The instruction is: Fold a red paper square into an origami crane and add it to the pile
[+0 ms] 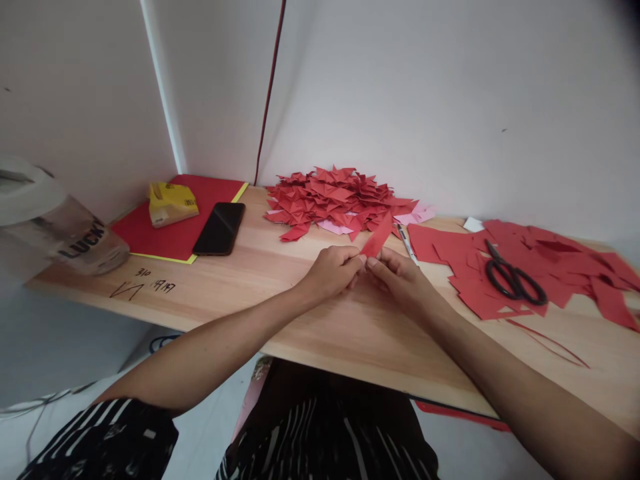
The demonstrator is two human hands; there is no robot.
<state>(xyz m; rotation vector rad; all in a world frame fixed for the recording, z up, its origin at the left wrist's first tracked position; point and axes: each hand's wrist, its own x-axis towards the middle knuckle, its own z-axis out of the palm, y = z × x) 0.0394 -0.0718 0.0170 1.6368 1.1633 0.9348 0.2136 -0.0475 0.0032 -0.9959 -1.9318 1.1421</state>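
A narrow piece of folded red paper (377, 237) is pinched between my two hands, over the middle of the wooden desk. My left hand (337, 270) grips its lower left side, thumb pressed against the fingers. From the right, my right hand (400, 273) holds the same lower end, and the thumbs nearly meet. The paper's long upper end points up and to the right. Just behind it lies a heap of folded red paper pieces (333, 197), with some pink ones (416, 214) among them.
Black-handled scissors (515, 280) lie on loose red paper sheets (565, 260) at the right. A pen (407, 243) is beside the heap. At the left are a black phone (219, 229), a yellow packet (173, 203), a red sheet stack (150, 237) and a clear bottle (75, 233).
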